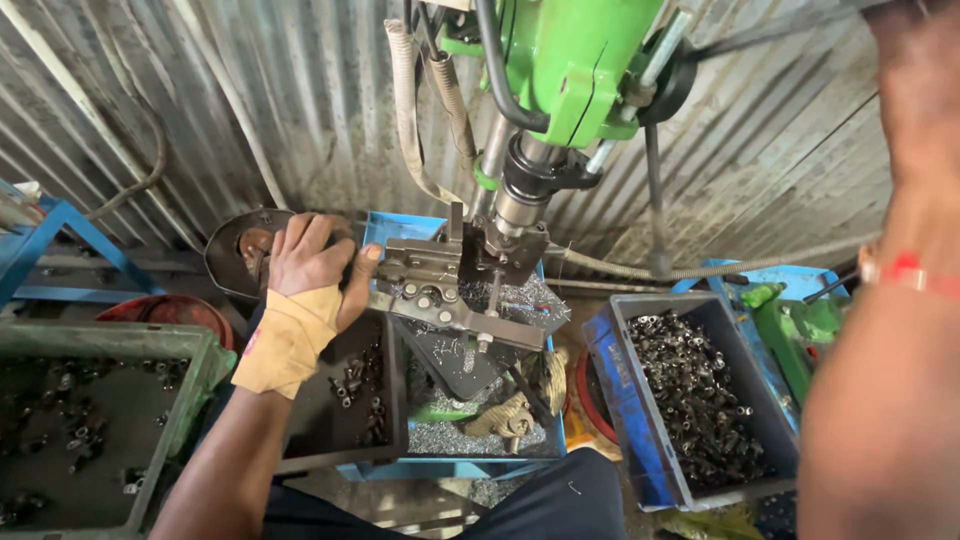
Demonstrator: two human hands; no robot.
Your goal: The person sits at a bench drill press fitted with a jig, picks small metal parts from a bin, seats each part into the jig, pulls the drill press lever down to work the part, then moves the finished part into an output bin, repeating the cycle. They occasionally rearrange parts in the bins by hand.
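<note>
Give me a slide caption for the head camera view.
Left hand grips a metal fixture under a green drill press, right arm raised.

A wall of grey corrugated metal sheet (300,110) fills the space behind the green drill machine (575,60). It is dull, streaked and dented, with thin pipes and a dark cable running across it to the left of the machine. A blue metal frame (60,250) leans low against the wall, far left of the machine. Below the machine a patch of grimy floor (400,495) shows, littered with metal shavings. The light is even and soft, without hard shadows.
</note>
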